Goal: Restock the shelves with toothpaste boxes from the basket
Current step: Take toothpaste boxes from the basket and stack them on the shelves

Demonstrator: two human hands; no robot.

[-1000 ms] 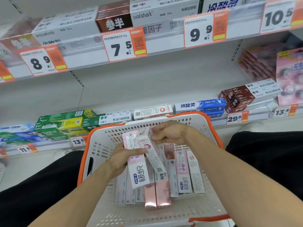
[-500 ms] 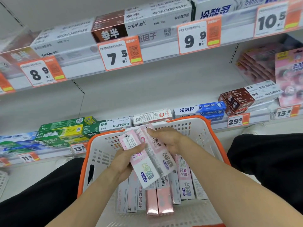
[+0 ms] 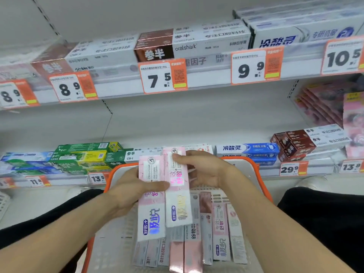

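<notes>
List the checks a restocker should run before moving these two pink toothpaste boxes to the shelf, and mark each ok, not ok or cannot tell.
1. Left hand grips the left pink box, thumb across its face: ok.
2. Right hand holds the right pink box: ok.
3. Both boxes lifted above the basket: ok.
4. Both boxes side by side, same way up: ok.
5. Matching pink stock or tag on the lower shelf: cannot tell.
6. More boxes left in the basket: ok.

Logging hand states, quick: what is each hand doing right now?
Left hand: holds the left pink toothpaste box.
Right hand: holds the right pink toothpaste box.
</notes>
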